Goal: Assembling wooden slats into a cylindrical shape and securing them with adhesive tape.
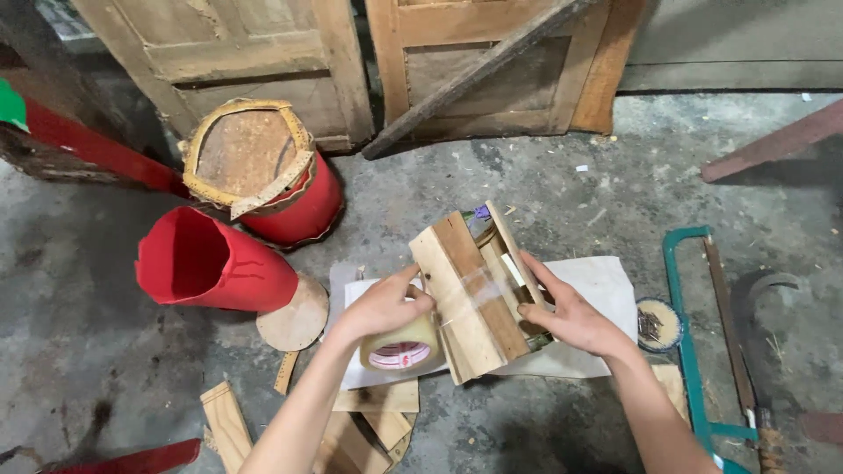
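My left hand [384, 305] grips a roll of clear packing tape [401, 348], with a strip of tape stretched from it across a small wooden box [465, 298] made of slats. My right hand [568, 318] rests on the box's right side, holding it tilted above a white sheet of paper [606, 285] on the concrete floor. Something dark and a bit of purple show inside the open top of the box.
Two red cylinders [215, 263] with wooden ends lie at the left. A green-framed hacksaw [694, 351] and a small round tin of nails [657, 323] lie at the right. Wood offcuts [226, 426] litter the near floor. Old wooden doors [492, 61] lean at the back.
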